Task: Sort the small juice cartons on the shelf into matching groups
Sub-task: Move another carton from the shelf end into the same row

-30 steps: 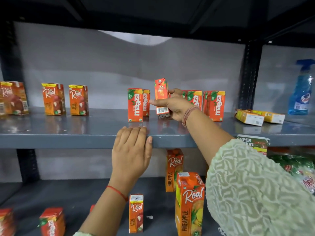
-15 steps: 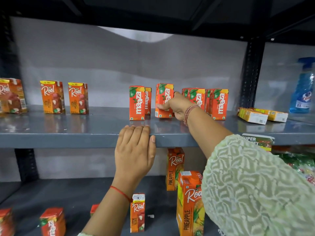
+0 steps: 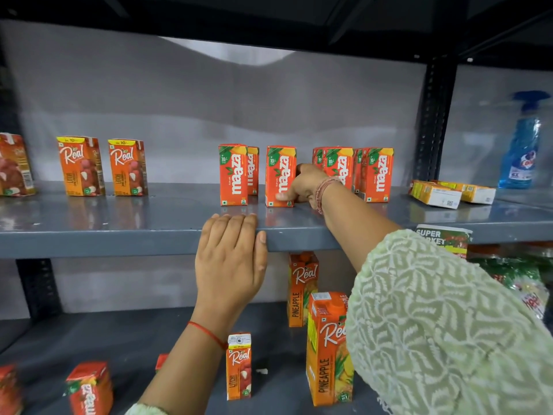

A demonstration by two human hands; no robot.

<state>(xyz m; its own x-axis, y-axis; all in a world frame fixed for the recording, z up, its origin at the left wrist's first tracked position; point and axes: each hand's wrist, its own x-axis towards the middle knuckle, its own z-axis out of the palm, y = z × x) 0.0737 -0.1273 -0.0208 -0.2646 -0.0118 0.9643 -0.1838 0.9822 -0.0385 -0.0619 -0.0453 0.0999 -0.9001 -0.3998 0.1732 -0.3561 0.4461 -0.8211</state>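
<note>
My right hand (image 3: 304, 185) grips an upright orange Maaza carton (image 3: 279, 175) standing on the grey upper shelf (image 3: 149, 223), thumb across its lower front. Left of it stand two more Maaza cartons (image 3: 233, 174); to its right, a cluster of several Maaza cartons (image 3: 375, 174). Two Real Litchi cartons (image 3: 80, 166) (image 3: 128, 167) stand further left, with a third (image 3: 13, 166) at the frame's edge. My left hand (image 3: 230, 256) rests flat over the shelf's front lip, holding nothing.
Yellow flat boxes (image 3: 435, 196) and a blue spray bottle (image 3: 520, 145) sit at the right. The lower shelf holds Real Pineapple cartons (image 3: 327, 348), a small Real Litchi carton (image 3: 238, 366) and a Maaza carton (image 3: 89, 387). A black upright post (image 3: 434, 121) divides the bays.
My right hand brought the Maaza carton down from the air, turned it upright and stood it on the shelf beside the left pair. My left hand stayed on the shelf edge.
</note>
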